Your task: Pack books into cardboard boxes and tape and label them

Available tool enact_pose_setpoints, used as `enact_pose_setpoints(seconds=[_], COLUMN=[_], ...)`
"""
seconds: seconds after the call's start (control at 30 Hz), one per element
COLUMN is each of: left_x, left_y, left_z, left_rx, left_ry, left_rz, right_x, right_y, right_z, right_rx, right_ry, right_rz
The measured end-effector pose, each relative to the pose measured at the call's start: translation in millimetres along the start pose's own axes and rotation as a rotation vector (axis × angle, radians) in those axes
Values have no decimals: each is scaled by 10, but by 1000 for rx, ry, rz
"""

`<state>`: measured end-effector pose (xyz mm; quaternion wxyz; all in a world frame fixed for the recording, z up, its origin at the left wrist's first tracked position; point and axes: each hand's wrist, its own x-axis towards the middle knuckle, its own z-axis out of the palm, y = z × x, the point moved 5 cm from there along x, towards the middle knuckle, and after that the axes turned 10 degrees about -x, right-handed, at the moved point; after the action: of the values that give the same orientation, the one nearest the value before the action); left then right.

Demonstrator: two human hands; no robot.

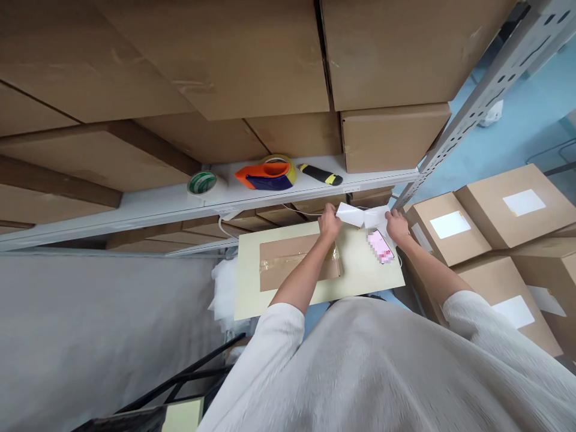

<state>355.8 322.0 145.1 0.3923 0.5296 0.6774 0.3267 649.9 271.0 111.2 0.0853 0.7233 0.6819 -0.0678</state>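
My left hand [329, 222] and my right hand [396, 225] each pinch an end of a white paper label [362, 216], held just above the far edge of a pale table [360, 264]. Under my left forearm lies a flat brown taped parcel [283, 261]. A phone [380, 247] with a blurred pink screen rests on the table below my right hand. Both hands are closed on the paper.
A white shelf [171, 204] carries a green-and-white tape roll [201, 182], an orange and blue tape dispenser [267, 174] and a black-yellow knife [321, 174]. Brown cartons fill the shelves above. Labelled cartons [477, 222] stack at right beside a perforated grey upright [477, 96].
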Motion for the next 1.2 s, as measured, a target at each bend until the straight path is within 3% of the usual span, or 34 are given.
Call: enact_pose_setpoints(seconds=[0.2, 0.33, 0.43, 0.57, 0.67, 0.87, 1.0, 1.2], left_x=[-119, -304, -483, -680, -781, -961, -1050, -1163], left_y=[38, -37, -107, -139, -142, -255, -487, -916], left_z=[-216, -340, -496, -760, -961, -1437, -1773, -2006], left_rx=[-55, -178, -260, -384, -484, -567, -634, -710], left_ry=[28, 43, 98, 156, 162, 126, 118, 52], left_rz=[5, -27, -28, 25, 43, 40, -29, -199], right_x=[-47, -153, -271, -491, -642, -852, -983, -1157], right_y=[-1, -145, -419, -975, -1358, -1885, -2127, -2448], right_z=[9, -136, -270, -438, -565, -796, -847, -781], right_rx=[-57, -43, 60, 355, 537, 802, 906, 969], right_ry=[-81, 7, 80, 143, 192, 239, 155, 47], right_rz=[40, -3, -133, -404, -478, -413, -306, -241])
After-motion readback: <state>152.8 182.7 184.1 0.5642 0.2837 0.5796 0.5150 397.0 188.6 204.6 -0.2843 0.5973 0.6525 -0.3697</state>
